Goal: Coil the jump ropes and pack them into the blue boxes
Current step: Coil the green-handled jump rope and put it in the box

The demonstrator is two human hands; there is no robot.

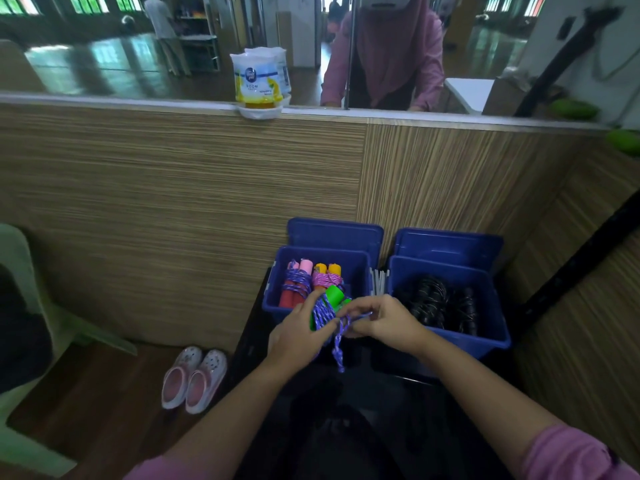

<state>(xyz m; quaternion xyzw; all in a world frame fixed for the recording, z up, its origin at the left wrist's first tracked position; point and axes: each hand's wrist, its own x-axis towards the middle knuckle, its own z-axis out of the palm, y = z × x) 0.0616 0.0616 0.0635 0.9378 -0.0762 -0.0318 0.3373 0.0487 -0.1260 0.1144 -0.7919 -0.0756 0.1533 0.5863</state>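
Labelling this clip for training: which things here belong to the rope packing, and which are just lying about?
Job: green-handled rope, held by left hand and right hand; left blue box; right blue box.
Lying about: pink clogs, air freshener, green chair.

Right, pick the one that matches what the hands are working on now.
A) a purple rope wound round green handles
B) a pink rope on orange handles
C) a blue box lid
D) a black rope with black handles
A: the left hand grips the green handles while the right hand pinches the purple rope wound round them, above the left blue box.
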